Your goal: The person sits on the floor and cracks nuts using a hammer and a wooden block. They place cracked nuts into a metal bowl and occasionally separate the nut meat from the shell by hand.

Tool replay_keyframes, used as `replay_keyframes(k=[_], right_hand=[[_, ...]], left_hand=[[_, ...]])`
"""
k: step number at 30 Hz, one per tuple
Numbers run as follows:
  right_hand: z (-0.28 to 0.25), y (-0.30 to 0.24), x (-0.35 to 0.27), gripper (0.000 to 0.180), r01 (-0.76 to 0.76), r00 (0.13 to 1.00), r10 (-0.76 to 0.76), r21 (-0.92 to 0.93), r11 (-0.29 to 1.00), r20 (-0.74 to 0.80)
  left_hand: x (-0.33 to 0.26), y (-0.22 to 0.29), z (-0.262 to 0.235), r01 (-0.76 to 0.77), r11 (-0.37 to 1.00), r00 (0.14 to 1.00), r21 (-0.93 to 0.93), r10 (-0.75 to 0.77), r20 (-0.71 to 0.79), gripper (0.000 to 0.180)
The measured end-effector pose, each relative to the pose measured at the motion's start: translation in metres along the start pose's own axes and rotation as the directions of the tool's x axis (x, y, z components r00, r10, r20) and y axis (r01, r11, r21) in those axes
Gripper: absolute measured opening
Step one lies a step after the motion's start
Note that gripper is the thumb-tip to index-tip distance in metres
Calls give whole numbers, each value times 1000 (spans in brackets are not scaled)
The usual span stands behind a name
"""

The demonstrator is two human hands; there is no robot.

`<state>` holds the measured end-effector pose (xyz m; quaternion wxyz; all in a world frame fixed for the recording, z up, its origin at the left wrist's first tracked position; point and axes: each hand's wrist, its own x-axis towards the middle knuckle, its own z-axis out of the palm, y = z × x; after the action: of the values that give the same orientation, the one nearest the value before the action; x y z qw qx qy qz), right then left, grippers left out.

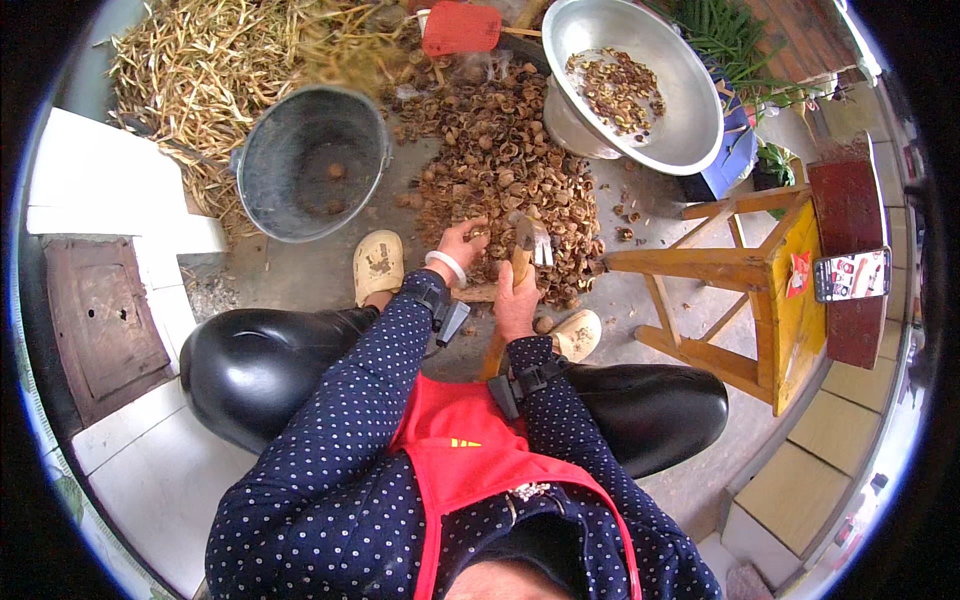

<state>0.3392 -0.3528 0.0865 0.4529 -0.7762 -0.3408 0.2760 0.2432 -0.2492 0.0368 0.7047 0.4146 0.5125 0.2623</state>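
Walnut shells [510, 165], too many to be counted, are heaped on the floor ahead of the person, between two cream clogs [378, 262] and beyond; one hammer [524, 245] is gripped by its wooden handle in the right hand [516, 303], whose fingers are wrapped closely round it, the metal head being raised over the heap's near edge; the left hand [463, 247] is held just beside it with fingers curled inward, and whether a nut is pinched there cannot be told; one white bangle [446, 268] is worn on the left wrist.

One dark bucket [275, 150] is placed left of the heap, and two round brown nuts [337, 171] can be made out inside; one metal basin [692, 105] is set at the far right, with one scattered layer of kernels [618, 92], uncountable, in its bottom; one wooden stool [795, 300] is seen on the right, with one phone [852, 275] beside it; one red scoop [461, 28] is left at the far edge.
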Motion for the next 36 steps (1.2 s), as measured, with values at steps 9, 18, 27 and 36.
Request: replay_keyframes(k=[9,18,27,36], right_hand=[[8,6,-8,31,-17,977,28,-56,998,213],[11,14,-17,32,55,955,-7,-154,987,297],[13,16,-22,34,67,941,44,-314,947,335],[0,-12,-8,31,35,994,-31,-39,999,108]], left_hand=[[-10,-31,-39,-175,739,942,650,318,-108,24],[-19,-57,-31,-208,747,927,632,357,-116,29],[-18,-60,-31,-218,771,909,599,384,-163,27],[-10,-37,-15,-302,744,870,596,470,-147,23]])
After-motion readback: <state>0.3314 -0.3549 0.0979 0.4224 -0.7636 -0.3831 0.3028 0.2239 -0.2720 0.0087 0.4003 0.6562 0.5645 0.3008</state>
